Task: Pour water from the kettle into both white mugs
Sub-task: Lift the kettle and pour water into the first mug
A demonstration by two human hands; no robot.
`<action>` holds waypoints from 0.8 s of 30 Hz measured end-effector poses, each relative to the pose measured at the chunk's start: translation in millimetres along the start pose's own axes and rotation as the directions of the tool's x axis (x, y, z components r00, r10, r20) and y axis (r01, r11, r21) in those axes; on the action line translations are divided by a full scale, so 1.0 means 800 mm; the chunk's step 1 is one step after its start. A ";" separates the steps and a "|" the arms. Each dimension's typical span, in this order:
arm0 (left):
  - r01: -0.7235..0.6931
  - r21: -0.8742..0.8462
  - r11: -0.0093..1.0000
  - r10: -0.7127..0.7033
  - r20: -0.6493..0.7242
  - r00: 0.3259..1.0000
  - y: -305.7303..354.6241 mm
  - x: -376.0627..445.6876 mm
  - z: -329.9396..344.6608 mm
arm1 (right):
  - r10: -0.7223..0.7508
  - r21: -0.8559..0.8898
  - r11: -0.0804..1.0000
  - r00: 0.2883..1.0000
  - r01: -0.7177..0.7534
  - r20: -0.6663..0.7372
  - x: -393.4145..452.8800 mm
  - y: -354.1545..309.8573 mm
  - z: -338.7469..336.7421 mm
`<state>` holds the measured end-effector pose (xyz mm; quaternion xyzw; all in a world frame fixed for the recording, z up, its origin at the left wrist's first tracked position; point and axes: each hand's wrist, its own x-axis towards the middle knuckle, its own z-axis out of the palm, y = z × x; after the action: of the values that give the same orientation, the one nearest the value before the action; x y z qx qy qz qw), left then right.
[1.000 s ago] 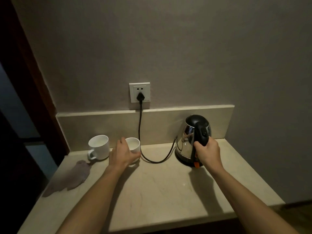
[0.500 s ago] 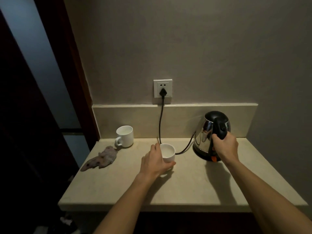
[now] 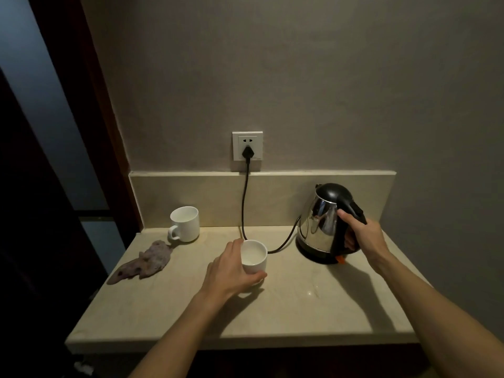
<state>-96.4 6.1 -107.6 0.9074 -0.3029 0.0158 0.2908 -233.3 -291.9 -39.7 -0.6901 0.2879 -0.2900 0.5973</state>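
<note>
A steel kettle [image 3: 320,225] with a black lid and handle stands on its black base at the back right of the counter, tilted slightly to the left. My right hand [image 3: 362,236] is closed around its handle. A white mug [image 3: 255,256] stands mid-counter, upright, and my left hand [image 3: 231,268] wraps its left and front side. A second white mug [image 3: 185,223] stands upright at the back left, handle facing front-left, untouched.
A black cord [image 3: 245,203] runs from the wall socket [image 3: 247,145] down over the backsplash and behind the held mug to the kettle base. A crumpled purple cloth [image 3: 144,261] lies near the counter's left edge. The beige counter [image 3: 286,309] ends at a dark doorway on the left.
My left hand has drawn the mug forward and rightward, away from the other mug. My right hand has tipped the kettle slightly on its base. The view has shifted and widened.
</note>
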 end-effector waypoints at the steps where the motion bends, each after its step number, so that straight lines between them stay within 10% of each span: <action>1: -0.005 -0.013 1.000 0.006 0.010 1.000 -0.002 0.001 -0.001 | 0.006 0.005 1.000 1.000 -0.006 0.003 0.003 0.001 -0.003; 24: 0.011 -0.334 0.942 0.007 0.051 0.999 -0.027 0.006 -0.003 | -0.106 -0.068 0.992 0.994 0.108 0.037 0.001 -0.005 -0.022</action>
<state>-79.7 18.9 -115.9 0.8453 -0.3077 -0.0596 0.4328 -245.4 -303.8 -33.2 -0.7298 0.2504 -0.2997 0.5610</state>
